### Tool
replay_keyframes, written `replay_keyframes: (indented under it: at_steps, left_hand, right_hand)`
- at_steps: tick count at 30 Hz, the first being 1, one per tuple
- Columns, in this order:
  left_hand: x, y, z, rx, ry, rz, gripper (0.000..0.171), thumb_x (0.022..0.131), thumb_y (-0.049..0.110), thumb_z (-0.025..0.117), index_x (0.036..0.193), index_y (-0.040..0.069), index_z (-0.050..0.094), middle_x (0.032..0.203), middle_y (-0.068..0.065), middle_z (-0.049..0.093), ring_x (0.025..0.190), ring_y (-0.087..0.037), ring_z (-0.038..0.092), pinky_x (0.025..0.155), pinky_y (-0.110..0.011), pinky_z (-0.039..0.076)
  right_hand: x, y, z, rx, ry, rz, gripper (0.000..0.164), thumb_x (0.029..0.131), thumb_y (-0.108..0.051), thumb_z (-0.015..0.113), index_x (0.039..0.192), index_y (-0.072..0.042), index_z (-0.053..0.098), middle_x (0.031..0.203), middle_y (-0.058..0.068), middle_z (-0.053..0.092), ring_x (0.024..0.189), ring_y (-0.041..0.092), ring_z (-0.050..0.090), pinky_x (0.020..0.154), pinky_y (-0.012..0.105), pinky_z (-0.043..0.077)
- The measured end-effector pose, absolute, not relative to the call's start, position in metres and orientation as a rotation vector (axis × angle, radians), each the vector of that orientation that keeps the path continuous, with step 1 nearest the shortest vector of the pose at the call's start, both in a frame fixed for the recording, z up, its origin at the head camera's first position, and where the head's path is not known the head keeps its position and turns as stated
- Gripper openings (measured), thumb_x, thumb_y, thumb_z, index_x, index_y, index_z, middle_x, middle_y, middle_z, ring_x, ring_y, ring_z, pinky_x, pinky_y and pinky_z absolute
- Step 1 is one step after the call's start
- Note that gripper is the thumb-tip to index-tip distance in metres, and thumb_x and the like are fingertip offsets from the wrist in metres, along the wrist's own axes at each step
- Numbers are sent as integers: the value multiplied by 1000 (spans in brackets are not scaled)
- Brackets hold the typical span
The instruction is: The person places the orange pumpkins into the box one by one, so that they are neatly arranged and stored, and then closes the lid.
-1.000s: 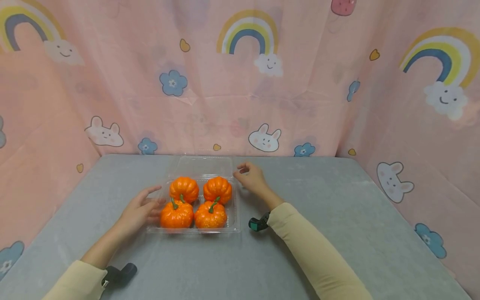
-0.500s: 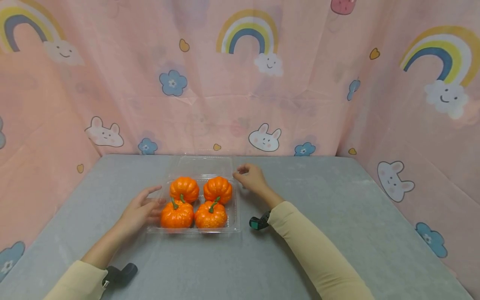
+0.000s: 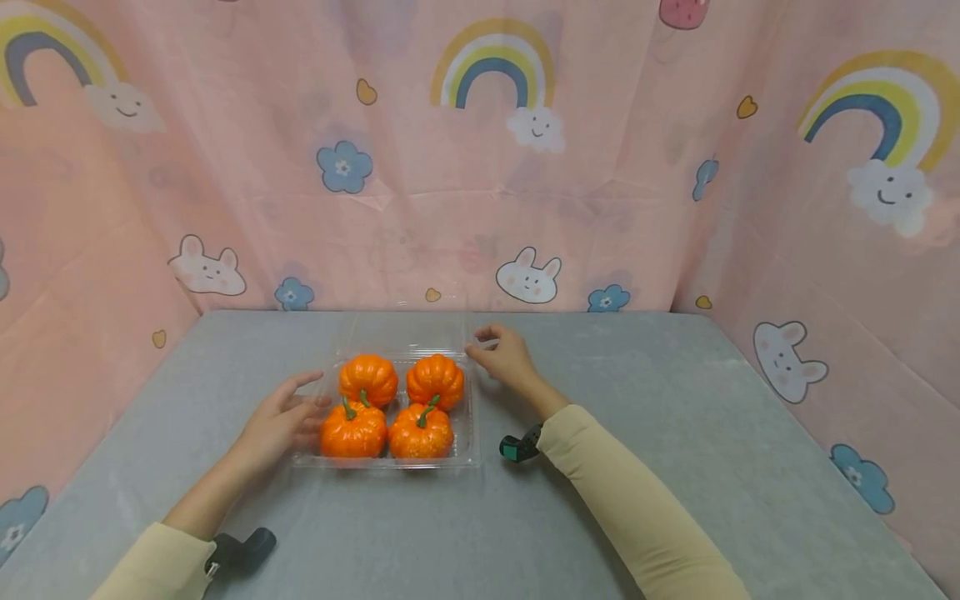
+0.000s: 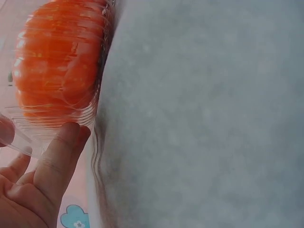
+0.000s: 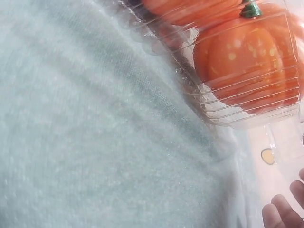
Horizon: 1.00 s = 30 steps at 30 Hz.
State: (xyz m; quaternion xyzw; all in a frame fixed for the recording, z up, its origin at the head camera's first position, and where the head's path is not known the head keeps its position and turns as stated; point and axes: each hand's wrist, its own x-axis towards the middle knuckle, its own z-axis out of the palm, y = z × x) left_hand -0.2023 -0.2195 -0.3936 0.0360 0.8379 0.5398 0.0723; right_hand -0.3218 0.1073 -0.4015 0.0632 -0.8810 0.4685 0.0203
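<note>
Several orange pumpkins with green stems, such as the front left pumpkin (image 3: 353, 431) and the front right pumpkin (image 3: 421, 432), sit in a clear plastic clamshell box (image 3: 465, 450). Its clear lid (image 3: 405, 332) stands opened at the back, hard to see. My left hand (image 3: 277, 421) is at the box's left side, fingers extended; in the left wrist view its fingertips (image 4: 69, 130) touch the ribbed wall. By the back right corner, near the hinge, is my right hand (image 3: 506, 354), thumb and fingers loosely bent and apart. Whether it touches the lid is hard to tell.
A grey cloth-covered table (image 3: 645, 467) lies under the box. Behind and at both sides hangs a pink curtain (image 3: 615, 225) with rainbows, rabbits and flowers. Dark wrist devices are strapped at both sleeves, including the left device (image 3: 242, 550).
The clear lid's outline has shifted and its far edge now appears slightly higher. Both hands, the box and the pumpkins stay in nearly the same places.
</note>
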Motion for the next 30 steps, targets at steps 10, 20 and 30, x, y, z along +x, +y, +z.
replay_keyframes:
  at_steps: [10, 20, 30]
  left_hand:
    - [-202, -219, -392, 91, 2530, 1617, 53, 102, 22, 41, 151, 9, 25, 137, -30, 49, 102, -29, 66, 82, -36, 59]
    - [-201, -218, -393, 55, 2563, 1617, 52, 102, 23, 42, 150, 9, 28, 136, -29, 51, 102, -30, 66, 81, -34, 59]
    - [-201, -217, -392, 38, 2546, 1628, 53, 102, 24, 42, 150, 8, 26, 136, -30, 51, 102, -29, 67, 80, -35, 59]
  right_hand:
    - [-319, 110, -401, 251, -2623, 1528, 38, 85, -24, 71, 117, -6, 58, 120, 14, 61, 97, 30, 64, 60, 28, 58]
    - [-318, 110, -405, 322, -2562, 1386, 32, 86, -22, 72, 112, -13, 56, 111, 11, 64, 88, 27, 63, 75, 35, 57]
    - [-312, 110, -400, 458, -2484, 1268, 24, 85, -12, 72, 102, -10, 56, 101, 11, 62, 82, 29, 63, 76, 36, 58]
